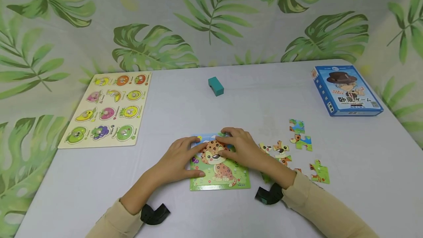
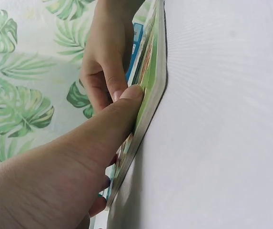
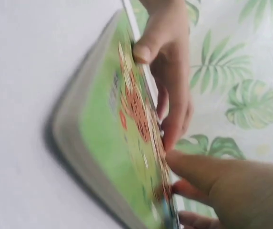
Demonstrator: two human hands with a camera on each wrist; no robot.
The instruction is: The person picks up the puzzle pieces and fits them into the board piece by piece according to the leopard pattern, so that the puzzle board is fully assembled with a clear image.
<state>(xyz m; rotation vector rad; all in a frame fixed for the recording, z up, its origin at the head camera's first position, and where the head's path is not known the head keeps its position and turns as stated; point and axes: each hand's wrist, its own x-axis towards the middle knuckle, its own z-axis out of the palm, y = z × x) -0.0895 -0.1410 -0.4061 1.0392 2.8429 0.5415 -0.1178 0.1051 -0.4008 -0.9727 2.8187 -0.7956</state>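
A puzzle board (image 1: 219, 186) with a spotted leopard cub on green grass lies flat on the white table. My left hand (image 1: 178, 161) rests over its left side, the thumb low on the board and the fingers toward its upper left. From the right, my right hand (image 1: 246, 150) spreads over the upper part, its thumb and index fingertips touching the picture near the cub's head. The left wrist view shows the left thumb (image 2: 134, 93) lying on the board's surface. In the right wrist view, the right fingers (image 3: 193, 167) press along the board's picture side.
Several loose puzzle pieces (image 1: 303, 142) lie right of the board, some partly behind the right forearm. A fruit peg board (image 1: 138, 135) is at the back left, a teal block (image 1: 216, 86) at the back middle, and a blue game box (image 1: 347, 91) at the back right.
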